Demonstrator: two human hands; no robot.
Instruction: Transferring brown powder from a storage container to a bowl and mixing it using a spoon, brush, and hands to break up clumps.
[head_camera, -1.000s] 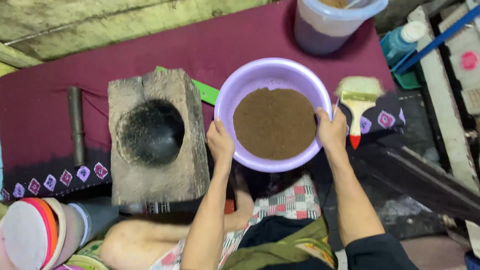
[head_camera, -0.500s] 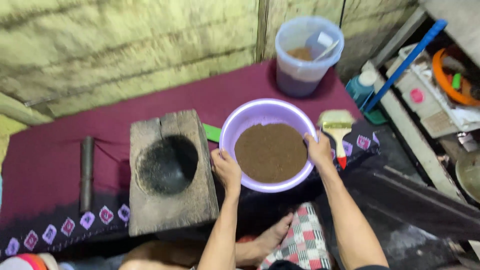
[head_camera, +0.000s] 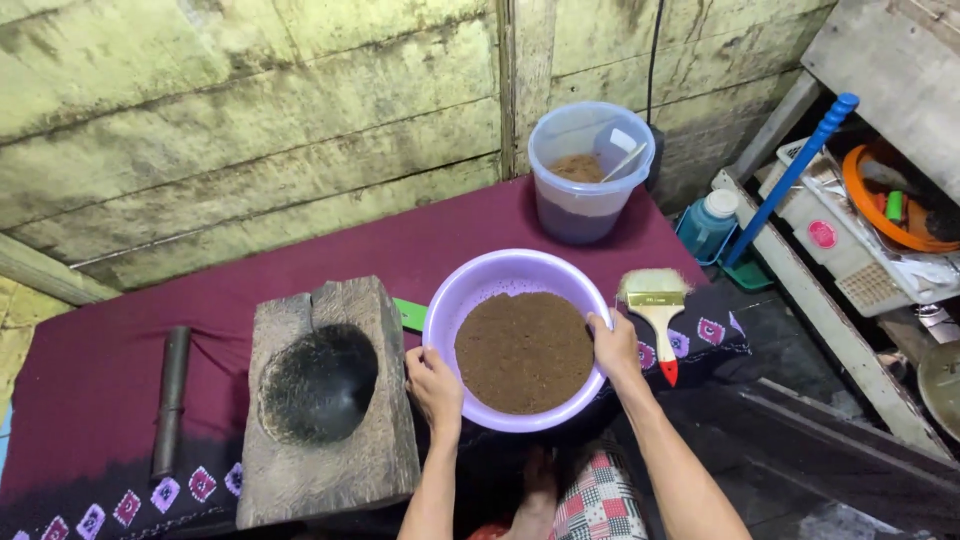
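**On the maroon cloth: lilac basin gripped at both sides**

At centre of the cloth-covered surface (head_camera: 300, 250), a lilac plastic basin (head_camera: 450, 300) filled with fine brown powder (head_camera: 524, 352). Gripped at its near-left rim by the left hand (head_camera: 436, 388), fingers curled over the edge and closed on it. Gripped at the right rim by the right hand (head_camera: 616, 347), fingers likewise wrapped around the lip, thumb on the inside. Just left of the basin, a heavy wooden block mortar (head_camera: 325, 400) with a dark round hollow, touching or nearly touching the basin's side. Between the two, a sliver of something green (head_camera: 410, 314), mostly hidden. Farther left, well apart, a dark cylindrical pestle (head_camera: 170, 400) lying flat on the cloth. Just right of the basin, a paintbrush (head_camera: 656, 310) with pale bristles and a red-tipped handle. Behind, near the wall, a clear plastic bucket (head_camera: 590, 170) holding more brown powder and a pale scoop. Below the basin, a checked garment (head_camera: 600, 500) and a bare foot.
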